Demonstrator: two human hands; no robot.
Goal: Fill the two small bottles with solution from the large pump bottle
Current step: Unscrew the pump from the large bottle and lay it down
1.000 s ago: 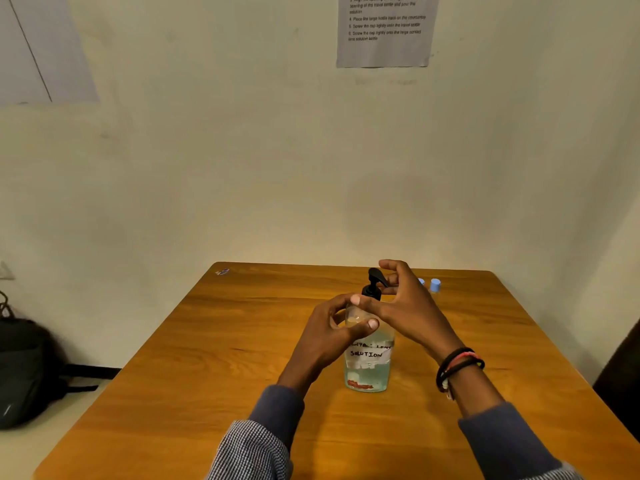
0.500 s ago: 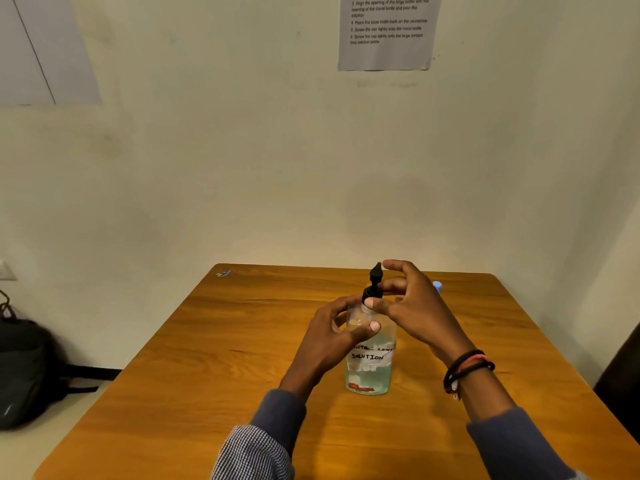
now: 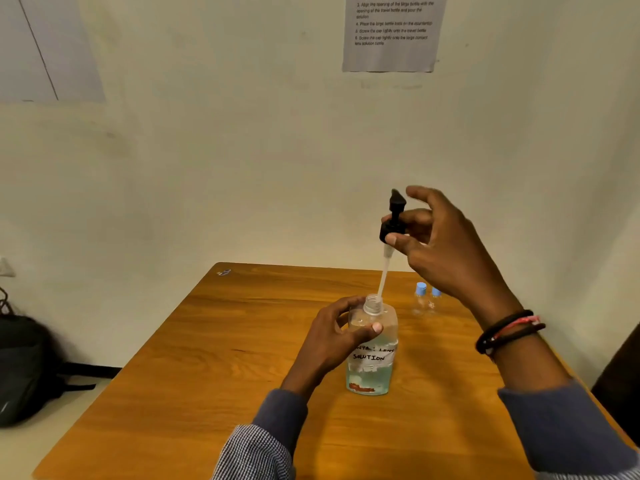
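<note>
The large clear bottle (image 3: 371,362), labelled "solution" and partly full of bluish liquid, stands upright on the wooden table (image 3: 214,375). My left hand (image 3: 334,336) grips its shoulder. Its threaded neck is uncovered. My right hand (image 3: 440,247) holds the black pump head (image 3: 393,220) well above the bottle, pinched between thumb and fingers. The white dip tube (image 3: 383,275) hangs from the pump, its lower end still inside the neck. Two small clear bottles (image 3: 426,301) with blue caps stand side by side behind the large bottle, partly hidden by my right wrist.
A black backpack (image 3: 24,368) lies on the floor left of the table. A printed instruction sheet (image 3: 391,29) hangs on the wall ahead. A tiny object (image 3: 224,271) sits at the table's far left corner. A dark shape (image 3: 620,382) stands at the right edge.
My right hand has lifted the pump head off the large bottle, pulling the dip tube almost out. The left hand keeps hold of the bottle. The two small bottles have come into view.
</note>
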